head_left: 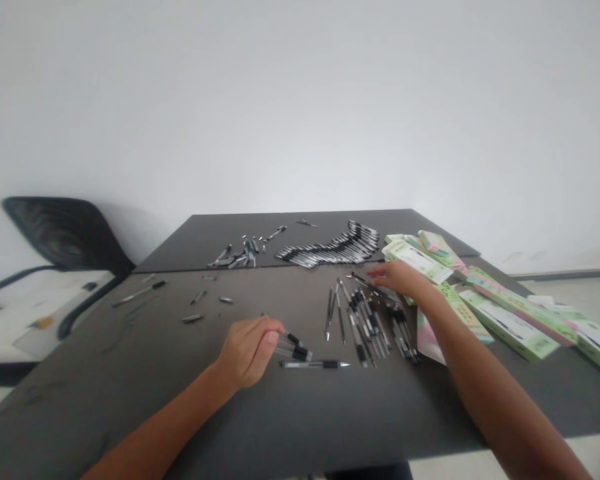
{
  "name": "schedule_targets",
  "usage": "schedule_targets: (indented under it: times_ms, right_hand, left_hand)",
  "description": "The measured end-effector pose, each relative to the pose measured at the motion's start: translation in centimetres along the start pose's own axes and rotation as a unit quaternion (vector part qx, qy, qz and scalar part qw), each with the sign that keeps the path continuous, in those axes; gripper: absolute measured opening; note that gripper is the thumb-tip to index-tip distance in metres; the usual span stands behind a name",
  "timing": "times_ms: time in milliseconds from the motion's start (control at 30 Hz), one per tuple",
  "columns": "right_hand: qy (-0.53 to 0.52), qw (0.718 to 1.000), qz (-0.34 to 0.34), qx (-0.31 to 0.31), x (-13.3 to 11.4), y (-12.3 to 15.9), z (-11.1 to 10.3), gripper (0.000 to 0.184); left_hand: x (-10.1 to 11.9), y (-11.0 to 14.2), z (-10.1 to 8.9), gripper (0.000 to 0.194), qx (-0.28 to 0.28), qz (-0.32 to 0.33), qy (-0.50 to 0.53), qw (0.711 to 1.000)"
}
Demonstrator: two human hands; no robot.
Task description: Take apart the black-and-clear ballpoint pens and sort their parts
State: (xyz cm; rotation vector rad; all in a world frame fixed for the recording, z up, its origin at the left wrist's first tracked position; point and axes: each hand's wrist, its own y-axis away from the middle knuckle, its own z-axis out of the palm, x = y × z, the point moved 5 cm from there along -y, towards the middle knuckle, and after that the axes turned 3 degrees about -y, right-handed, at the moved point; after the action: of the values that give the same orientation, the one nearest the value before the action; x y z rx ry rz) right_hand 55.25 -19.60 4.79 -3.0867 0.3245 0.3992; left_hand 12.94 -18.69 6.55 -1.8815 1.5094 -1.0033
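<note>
A loose pile of black gel pens (370, 327) lies on the dark tabletop (105, 400), its pens roughly parallel with tips toward the person, which leaves each easy to lift out. Left of the pile, the left hand (247, 353) is curled closed around a few clear-barrelled pens (296, 350), gathering them together. A lone pen (315, 364) lies just beside them. The right hand (397, 279) is open, fingers stretched over the pile's far end, gripping nothing visible. Beyond the pile, a fanned row of pens (330, 248) overlaps tightly, saving room; green cardboard pen packs (510, 323) lie heaped to the pile's right.
</note>
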Motion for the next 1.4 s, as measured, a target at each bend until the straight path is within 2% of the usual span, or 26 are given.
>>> schedule_targets:
  times_ms: [233,567,700,867,967,1067,1167,1233,1300,1333,1400]
  right_hand:
    - [0.041,0.997,-0.044,-0.046,-0.8,-4.6,0.4,0.026]
    - [0.087,0.99,-0.047,-0.101,-0.4,-6.8,1.7,0.03]
    - [0.098,0.988,-0.051,-0.109,-0.9,-6.9,1.8,0.028]
    - [0.106,0.988,-0.058,-0.092,-2.3,-6.3,1.4,0.024]
    - [0.103,0.992,-0.052,-0.054,-2.6,-5.5,0.0,0.027]
    - [0.089,0.995,-0.041,0.0,-3.5,-3.4,-2.1,0.037]
    - [0.045,0.996,-0.063,0.035,-6.6,0.4,-3.6,0.036]
    - [-0.059,0.991,-0.117,0.041,-10.4,3.6,-3.6,0.032]
    - [-0.137,0.974,-0.18,0.005,-14.6,6.8,-2.5,0.029]
    - [-0.147,0.965,-0.217,-0.017,-16.7,8.2,-1.7,0.025]
    - [-0.147,0.944,-0.295,-0.021,-20.0,10.4,-0.1,0.019]
  left_hand:
    - [0.6,-0.4,-0.1,0.027,-0.025,0.008,-0.012,1.0]
    - [0.5,-0.7,-0.1,0.026,-0.051,-0.005,-0.042,0.998]
    - [-0.3,-0.5,0.2,0.026,-0.068,-0.024,-0.066,0.995]
    - [-1.1,-0.6,0.3,0.028,-0.063,-0.043,-0.093,0.993]
    - [-1.4,-0.6,0.3,0.03,-0.054,-0.049,-0.1,0.992]
    - [-1.7,-0.5,0.3,0.032,-0.049,-0.06,-0.102,0.992]
    - [-1.7,-0.4,0.3,0.033,-0.045,-0.072,-0.096,0.992]
    - [-1.4,-0.4,0.3,0.031,-0.043,-0.078,-0.09,0.992]
    - [-0.9,-0.4,0.3,0.028,-0.045,-0.077,-0.078,0.993]
    - [-0.5,-0.4,0.3,0.027,-0.049,-0.074,-0.068,0.994]
    - [0.3,-0.4,0.5,0.029,-0.064,-0.065,-0.038,0.995]
